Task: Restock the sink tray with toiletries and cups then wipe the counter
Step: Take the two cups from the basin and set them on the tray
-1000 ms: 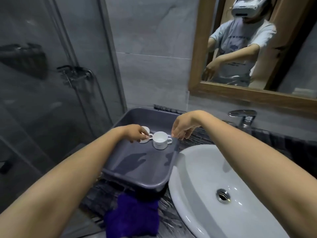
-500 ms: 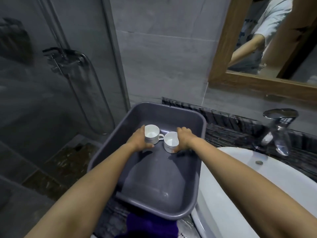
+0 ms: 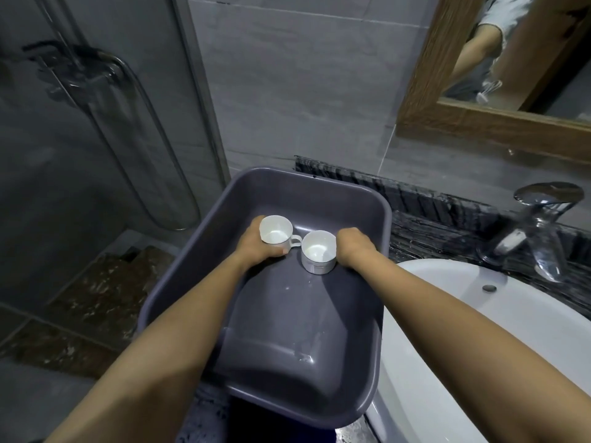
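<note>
Two white ceramic handled cups (image 3: 275,233) (image 3: 318,251), gripped by left hand (image 3: 256,247) and right hand (image 3: 353,249), were best set upright, apart, in grey plastic tray (image 3: 382,314).

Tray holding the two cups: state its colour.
The tray is a dark greyish purple, seen in the head view.

Head view, looking steeply down, close over tray (image 3: 382,225).

Grey tiled wall (image 3: 287,75), wood-framed mirror (image 3: 479,123), glass shower screen (image 3: 96,139), dim light.
</note>
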Action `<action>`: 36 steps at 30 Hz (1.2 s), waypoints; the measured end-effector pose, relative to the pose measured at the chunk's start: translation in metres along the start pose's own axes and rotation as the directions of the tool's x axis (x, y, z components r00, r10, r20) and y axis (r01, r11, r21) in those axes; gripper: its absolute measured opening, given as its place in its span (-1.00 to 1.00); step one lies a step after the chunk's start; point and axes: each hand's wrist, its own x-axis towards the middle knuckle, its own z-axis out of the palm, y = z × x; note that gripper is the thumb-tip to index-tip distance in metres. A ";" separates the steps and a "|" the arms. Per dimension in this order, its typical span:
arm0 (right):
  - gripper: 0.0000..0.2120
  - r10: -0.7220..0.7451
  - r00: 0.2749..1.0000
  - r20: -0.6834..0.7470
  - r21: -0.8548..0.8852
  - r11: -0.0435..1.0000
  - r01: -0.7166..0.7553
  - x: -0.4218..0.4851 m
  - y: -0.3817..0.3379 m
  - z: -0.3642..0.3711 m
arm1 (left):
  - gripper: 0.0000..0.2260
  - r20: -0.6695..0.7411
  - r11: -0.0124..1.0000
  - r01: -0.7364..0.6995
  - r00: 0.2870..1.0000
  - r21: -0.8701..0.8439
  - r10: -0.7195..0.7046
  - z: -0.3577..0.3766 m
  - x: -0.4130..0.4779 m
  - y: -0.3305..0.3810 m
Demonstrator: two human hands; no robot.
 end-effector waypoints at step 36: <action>-0.87 -0.096 0.923 -0.373 0.643 0.690 0.332 -0.114 0.151 -0.133 | -0.31 0.021 0.964 -0.267 0.963 -0.009 0.267 0.005 -0.048 0.173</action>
